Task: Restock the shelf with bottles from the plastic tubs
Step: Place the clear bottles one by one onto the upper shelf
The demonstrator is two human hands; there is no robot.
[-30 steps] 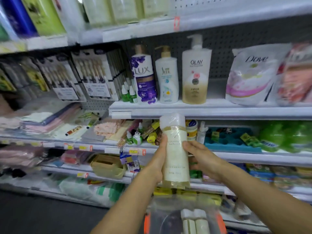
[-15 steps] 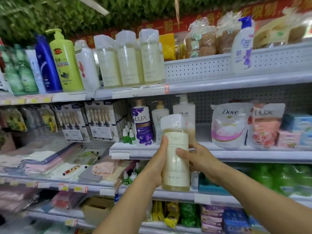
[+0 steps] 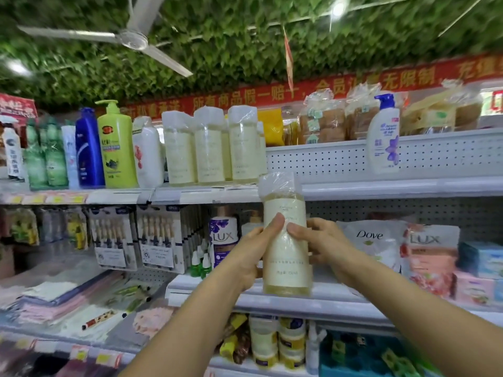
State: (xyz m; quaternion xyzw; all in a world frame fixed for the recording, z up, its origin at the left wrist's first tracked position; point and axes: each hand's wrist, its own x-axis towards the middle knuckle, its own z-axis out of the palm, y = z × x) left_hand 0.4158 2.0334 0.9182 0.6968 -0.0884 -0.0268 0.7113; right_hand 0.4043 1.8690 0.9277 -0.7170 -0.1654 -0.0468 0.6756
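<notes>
Bottle [image 3: 285, 235], gripped by left hand [image 3: 253, 254] and right hand [image 3: 324, 243], has risen toward the matching bottles [image 3: 212, 148] on the top shelf [image 3: 381, 187], placement next.

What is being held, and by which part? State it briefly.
A plastic-wrapped pale yellow bottle, held upright by both hands at mid-body: left hand and right hand grip opposite sides, thumbs on the label.

I'm in a shop: tiered white shelves [image 3: 381, 189] with price tags [image 3: 77, 199], rows of shampoo bottles [image 3: 117, 148], Dove refill pouches [image 3: 373, 243], a red banner [image 3: 272, 96] overhead
</notes>
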